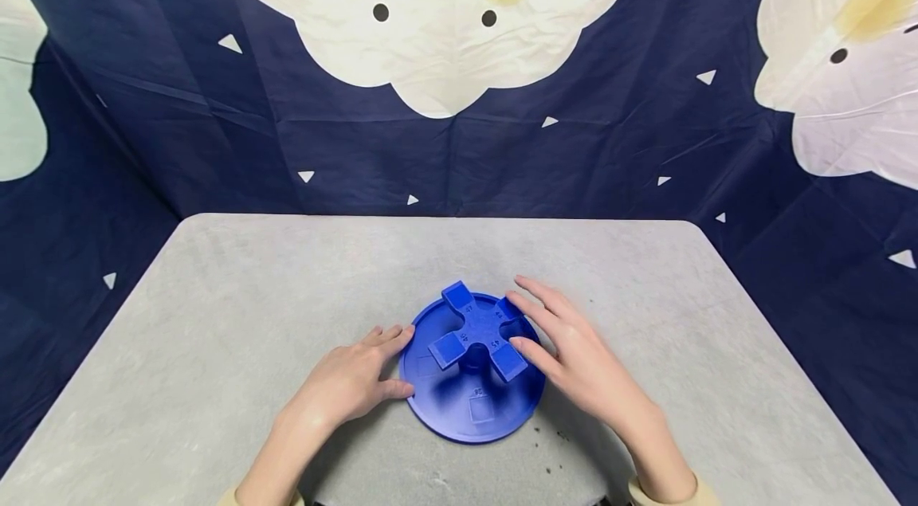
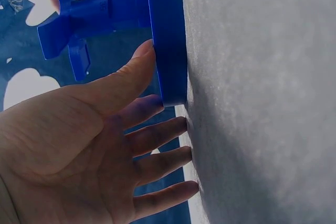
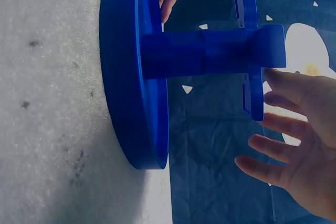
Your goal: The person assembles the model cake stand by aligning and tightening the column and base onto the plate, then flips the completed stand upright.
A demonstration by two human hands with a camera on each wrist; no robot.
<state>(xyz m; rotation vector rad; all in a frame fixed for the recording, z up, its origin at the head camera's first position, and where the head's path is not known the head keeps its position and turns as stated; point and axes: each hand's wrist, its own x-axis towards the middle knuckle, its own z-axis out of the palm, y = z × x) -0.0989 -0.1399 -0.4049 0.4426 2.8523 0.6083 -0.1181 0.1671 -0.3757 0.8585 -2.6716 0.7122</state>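
A blue plastic stand (image 1: 445, 410) rests upright on the table: a round, rimmed base with a short post in its middle. A cross-shaped top (image 1: 482, 324) with several numbered arms sits on the post (image 3: 184, 53). My left hand (image 1: 351, 378) is at the base's left side, thumb and forefinger touching the rim, other fingers stretched out against the tabletop in the left wrist view. To the right, my right hand (image 1: 574, 354) has its fingers spread loosely beside the cross top. Its thumb touches or nearly touches one arm in the right wrist view.
The grey table (image 1: 287, 267) has rounded far corners. Small dark specks (image 1: 548, 450) lie on it right of the base. A dark blue cloth (image 1: 215, 131) with white clouds and triangles hangs behind and along both sides.
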